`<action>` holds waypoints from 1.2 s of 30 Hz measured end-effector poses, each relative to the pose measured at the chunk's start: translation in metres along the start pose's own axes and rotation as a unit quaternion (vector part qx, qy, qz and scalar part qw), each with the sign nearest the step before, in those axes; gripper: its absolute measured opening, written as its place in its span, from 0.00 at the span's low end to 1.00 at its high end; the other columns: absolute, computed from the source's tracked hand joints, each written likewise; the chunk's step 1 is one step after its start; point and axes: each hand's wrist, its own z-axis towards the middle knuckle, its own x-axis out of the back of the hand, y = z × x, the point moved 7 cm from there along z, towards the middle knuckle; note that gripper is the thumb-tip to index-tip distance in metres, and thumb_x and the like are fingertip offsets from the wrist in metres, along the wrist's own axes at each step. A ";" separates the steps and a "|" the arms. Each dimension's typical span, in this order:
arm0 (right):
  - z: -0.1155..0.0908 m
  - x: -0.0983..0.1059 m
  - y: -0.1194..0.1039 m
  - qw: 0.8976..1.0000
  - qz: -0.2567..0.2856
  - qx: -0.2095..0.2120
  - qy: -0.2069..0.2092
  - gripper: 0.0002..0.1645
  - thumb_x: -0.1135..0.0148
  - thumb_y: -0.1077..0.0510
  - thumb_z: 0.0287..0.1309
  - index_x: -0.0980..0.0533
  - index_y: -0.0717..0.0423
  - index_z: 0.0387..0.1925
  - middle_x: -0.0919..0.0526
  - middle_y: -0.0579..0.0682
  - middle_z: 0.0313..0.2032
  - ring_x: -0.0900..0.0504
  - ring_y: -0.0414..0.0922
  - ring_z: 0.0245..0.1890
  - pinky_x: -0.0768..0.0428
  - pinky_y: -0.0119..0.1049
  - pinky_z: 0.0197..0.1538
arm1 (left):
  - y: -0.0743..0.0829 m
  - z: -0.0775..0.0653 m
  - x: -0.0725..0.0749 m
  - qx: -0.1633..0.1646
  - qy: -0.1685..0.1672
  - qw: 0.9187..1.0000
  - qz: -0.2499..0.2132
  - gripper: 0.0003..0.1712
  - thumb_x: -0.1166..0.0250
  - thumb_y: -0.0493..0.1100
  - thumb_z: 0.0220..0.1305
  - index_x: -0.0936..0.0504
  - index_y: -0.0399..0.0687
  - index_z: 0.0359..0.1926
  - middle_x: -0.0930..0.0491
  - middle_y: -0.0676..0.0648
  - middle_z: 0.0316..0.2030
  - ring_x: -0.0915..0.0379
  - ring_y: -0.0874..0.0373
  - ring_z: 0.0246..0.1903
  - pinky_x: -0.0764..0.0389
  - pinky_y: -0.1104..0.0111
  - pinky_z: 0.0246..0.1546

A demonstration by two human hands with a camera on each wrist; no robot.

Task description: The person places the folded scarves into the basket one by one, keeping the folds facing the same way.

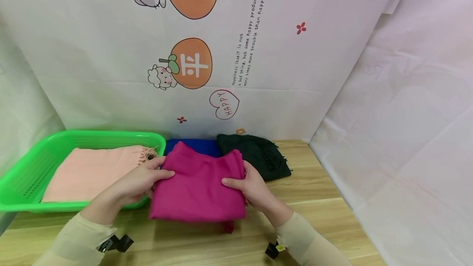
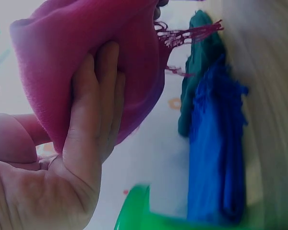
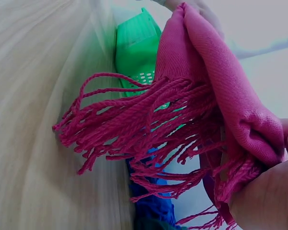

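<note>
A folded magenta scarf (image 1: 199,188) is held up between both hands over the front of the table. My left hand (image 1: 142,180) grips its left side, thumb on the front face and fingers behind, as the left wrist view shows. On the opposite side my right hand (image 1: 253,186) pinches the edge with the thumb in front. Twisted fringe (image 3: 149,115) hangs from the scarf in the right wrist view. To the left, a folded peach scarf (image 1: 92,171) with fringe lies in a green basket (image 1: 22,206).
Behind the magenta scarf lie a folded blue scarf (image 1: 199,146) and a dark green fringed scarf (image 1: 258,157), near the back wall. White printed cloth (image 1: 281,73) covers the back, and plain white cloth (image 1: 406,134) the right side. The table (image 1: 314,225) has a wood-grain top.
</note>
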 end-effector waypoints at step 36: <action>0.066 -0.080 -0.001 0.999 0.029 0.000 0.034 0.33 0.22 0.59 0.70 0.31 0.58 0.67 0.15 0.56 0.57 0.09 0.51 0.51 0.08 0.51 0.54 | -0.007 -0.019 0.103 0.011 0.107 0.994 0.037 0.48 0.40 0.56 0.88 0.55 0.43 0.91 0.36 0.31 0.79 0.14 0.56 0.55 0.10 0.57 0.55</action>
